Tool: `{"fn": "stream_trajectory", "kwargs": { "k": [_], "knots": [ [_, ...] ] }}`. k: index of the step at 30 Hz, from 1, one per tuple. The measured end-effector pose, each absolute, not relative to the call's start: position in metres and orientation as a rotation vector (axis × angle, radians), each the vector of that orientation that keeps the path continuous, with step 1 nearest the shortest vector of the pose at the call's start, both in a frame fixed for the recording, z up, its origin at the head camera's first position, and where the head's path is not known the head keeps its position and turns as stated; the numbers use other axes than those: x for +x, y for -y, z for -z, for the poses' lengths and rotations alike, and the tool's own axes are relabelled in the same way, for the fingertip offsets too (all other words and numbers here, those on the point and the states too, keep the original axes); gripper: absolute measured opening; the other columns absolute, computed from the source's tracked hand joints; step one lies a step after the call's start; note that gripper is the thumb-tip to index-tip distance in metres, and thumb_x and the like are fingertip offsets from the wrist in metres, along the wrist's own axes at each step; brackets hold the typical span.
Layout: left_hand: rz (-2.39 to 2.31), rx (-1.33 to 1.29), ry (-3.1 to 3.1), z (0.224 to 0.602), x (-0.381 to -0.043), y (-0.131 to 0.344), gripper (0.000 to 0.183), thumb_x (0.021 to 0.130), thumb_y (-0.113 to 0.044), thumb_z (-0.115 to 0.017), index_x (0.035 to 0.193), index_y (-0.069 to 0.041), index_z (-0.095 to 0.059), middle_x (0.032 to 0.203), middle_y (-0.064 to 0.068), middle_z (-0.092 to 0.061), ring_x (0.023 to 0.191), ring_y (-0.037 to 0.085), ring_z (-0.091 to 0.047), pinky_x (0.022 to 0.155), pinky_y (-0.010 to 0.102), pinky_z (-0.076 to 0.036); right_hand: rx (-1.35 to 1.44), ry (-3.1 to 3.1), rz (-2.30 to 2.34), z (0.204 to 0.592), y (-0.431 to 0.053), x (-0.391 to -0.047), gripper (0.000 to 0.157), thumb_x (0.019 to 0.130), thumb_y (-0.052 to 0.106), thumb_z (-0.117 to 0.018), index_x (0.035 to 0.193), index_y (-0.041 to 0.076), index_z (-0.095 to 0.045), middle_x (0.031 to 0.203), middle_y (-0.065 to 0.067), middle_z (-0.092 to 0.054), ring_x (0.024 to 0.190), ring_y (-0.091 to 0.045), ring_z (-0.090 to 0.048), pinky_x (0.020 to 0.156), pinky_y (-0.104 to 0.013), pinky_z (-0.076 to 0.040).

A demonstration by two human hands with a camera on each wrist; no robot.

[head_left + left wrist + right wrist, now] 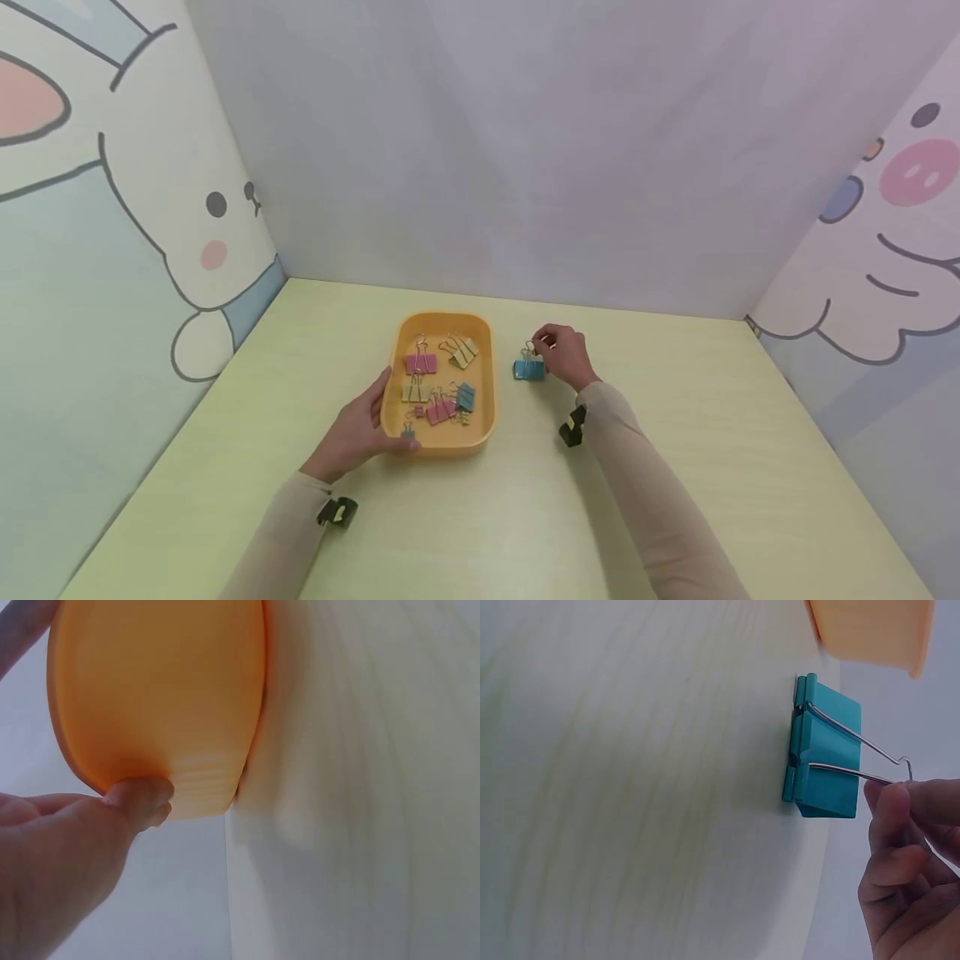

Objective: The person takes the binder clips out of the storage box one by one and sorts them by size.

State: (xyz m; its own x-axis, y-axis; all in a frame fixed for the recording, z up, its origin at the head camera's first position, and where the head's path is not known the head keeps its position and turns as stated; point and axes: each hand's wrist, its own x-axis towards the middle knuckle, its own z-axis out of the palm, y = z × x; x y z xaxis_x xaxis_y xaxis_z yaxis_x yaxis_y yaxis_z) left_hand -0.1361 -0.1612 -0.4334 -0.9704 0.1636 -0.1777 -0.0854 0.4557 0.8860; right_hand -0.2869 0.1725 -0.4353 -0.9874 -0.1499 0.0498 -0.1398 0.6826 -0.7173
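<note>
My right hand [568, 357] pinches a wire handle of a large teal binder clip [529, 370]. In the right wrist view, the clip's teal body [829, 746] is near the tabletop; whether it touches is hard to tell. To its left, my left hand [358, 429] holds the near left corner of an orange tray [486, 433], fingers along the left side and thumb at the near edge. The left wrist view shows the thumb [146, 799] against the tray's outer wall [165, 690]. Several pink, yellow and blue binder clips lie in the tray, including a pink one [421, 364] and a blue one [466, 397].
The pale wooden table [720, 467] reaches to a grey back wall [510, 167]. Side walls carry a cartoon rabbit [180, 225] at left and a cartoon pig [900, 242] at right. Each wrist wears a black strapped device, one [573, 426] on the right.
</note>
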Motion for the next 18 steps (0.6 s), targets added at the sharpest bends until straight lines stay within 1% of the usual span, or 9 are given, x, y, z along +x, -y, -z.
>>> {"fn": "stream_trajectory", "kwargs": {
  "k": [5, 8, 15, 18],
  "knots": [
    [-1.517, 0.060, -2.477, 0.4339, -0.1348, 0.1616, 0.128, 0.072, -0.035, -0.091, 0.163, -0.012, -0.004, 0.169, 0.012, -0.019, 0.152, 0.030, -0.034, 0.119, 0.042, -0.039, -0.244, -2.872, 1.233, 0.4371, -0.1716, -0.2878, 0.017, 0.098, 0.013, -0.060, 0.104, 0.002, -0.071, 0.092, -0.017, -0.075, 0.052, -0.011, -0.059, 0.051, -0.022, -0.051],
    [-1.530, 0.062, -2.471, 0.4349, -0.1354, 0.1619, 0.128, 0.071, -0.034, -0.091, 0.163, -0.012, -0.004, 0.169, 0.012, -0.020, 0.151, 0.031, -0.035, 0.119, 0.043, -0.039, -0.245, -2.878, 1.232, 0.4375, -0.1718, -0.2880, 0.016, 0.098, 0.013, -0.061, 0.102, 0.003, -0.071, 0.092, -0.017, -0.075, 0.052, -0.012, -0.060, 0.051, -0.022, -0.051],
    [-1.522, 0.047, -2.471, 0.4368, -0.1364, 0.1613, 0.128, 0.071, -0.034, -0.091, 0.163, -0.012, -0.004, 0.169, 0.011, -0.021, 0.152, 0.030, -0.035, 0.119, 0.042, -0.039, -0.268, -2.895, 1.233, 0.4373, -0.1715, -0.2896, 0.018, 0.096, 0.016, -0.062, 0.105, 0.003, -0.071, 0.102, -0.018, -0.074, 0.051, -0.010, -0.062, 0.052, -0.020, -0.051],
    [-1.528, 0.048, -2.473, 0.4367, -0.1364, 0.1612, 0.128, 0.071, -0.034, -0.091, 0.163, -0.012, -0.004, 0.169, 0.012, -0.022, 0.151, 0.030, -0.037, 0.119, 0.043, -0.039, -0.279, -2.916, 1.221, 0.4353, -0.1690, -0.2901, 0.017, 0.096, 0.016, -0.063, 0.105, 0.004, -0.071, 0.103, -0.017, -0.074, 0.054, -0.012, -0.063, 0.053, -0.022, -0.053]
  ]
}}
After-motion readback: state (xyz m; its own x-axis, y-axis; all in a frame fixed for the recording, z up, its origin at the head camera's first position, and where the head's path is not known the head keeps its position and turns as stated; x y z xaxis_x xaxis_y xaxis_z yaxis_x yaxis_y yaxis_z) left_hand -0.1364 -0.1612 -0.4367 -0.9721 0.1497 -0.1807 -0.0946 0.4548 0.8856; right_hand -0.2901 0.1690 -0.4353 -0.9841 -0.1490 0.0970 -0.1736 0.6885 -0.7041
